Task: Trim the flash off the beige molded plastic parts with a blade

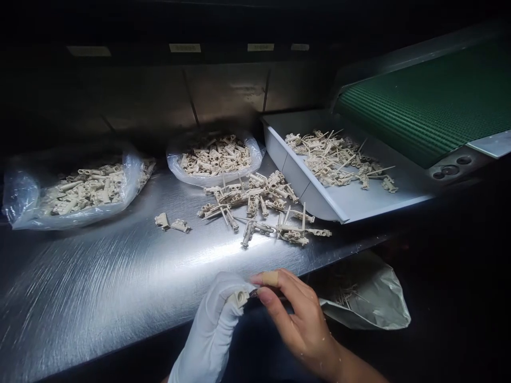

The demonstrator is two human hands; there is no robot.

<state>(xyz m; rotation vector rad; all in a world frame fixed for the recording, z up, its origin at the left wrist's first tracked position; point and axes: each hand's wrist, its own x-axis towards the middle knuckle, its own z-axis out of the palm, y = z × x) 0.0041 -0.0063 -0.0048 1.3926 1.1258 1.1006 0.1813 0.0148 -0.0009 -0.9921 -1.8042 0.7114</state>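
Near the table's front edge, my left hand, in a white glove, is closed around a beige molded plastic part with a round opening facing up. Close against it, my right hand is bare, with a tan strip of tape wrapped on the index finger. Thumb and index finger pinch a small dark object at the side of the part; its kind is mostly hidden by the fingertips. Beyond the hands lies a loose pile of similar beige parts, several with thin sprues. Two single parts lie left of it.
Clear plastic bags of beige parts stand at the left and back middle. A grey tray with sprued parts sits below a green conveyor belt. Lower right, an open pale bag holds thin sprues. The metal table ends before me.
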